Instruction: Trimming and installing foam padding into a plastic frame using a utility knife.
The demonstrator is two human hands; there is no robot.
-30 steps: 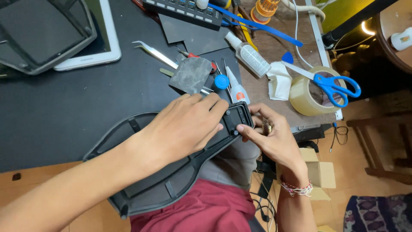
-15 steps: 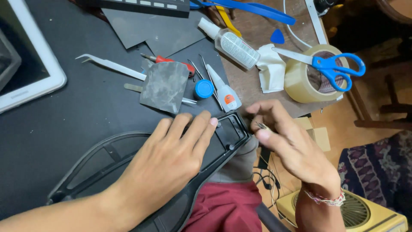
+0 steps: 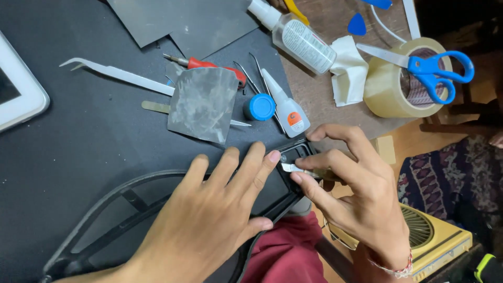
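Your right hand (image 3: 361,204), in the lower right of the frame, has its thumb and fingers pinched shut on a small metal blade (image 3: 293,167), and that blade is the thing to watch: its long axis runs nearly level across the picture, tip pointing left toward the corner of the black plastic frame (image 3: 291,157) near the centre. The tip sits right at that corner, just beside the fingertips (image 3: 272,156) of your left hand (image 3: 209,220); whether it actually touches the plastic is too fine to tell. Your left hand lies flat on the frame, fingers spread apart and pressing down, gripping nothing, its fingers pointing up and to the right so they meet the blade almost head-on. The frame itself stretches from that corner down toward the lower left, its curved bars resting on the black mat (image 3: 78,136). So the right hand is the nearer one to the working corner, and the blade lies to the right of the left fingertips. Just above the corner, a small glue bottle (image 3: 285,107) and its blue cap (image 3: 260,107) lie on the mat, close but apart from both hands.
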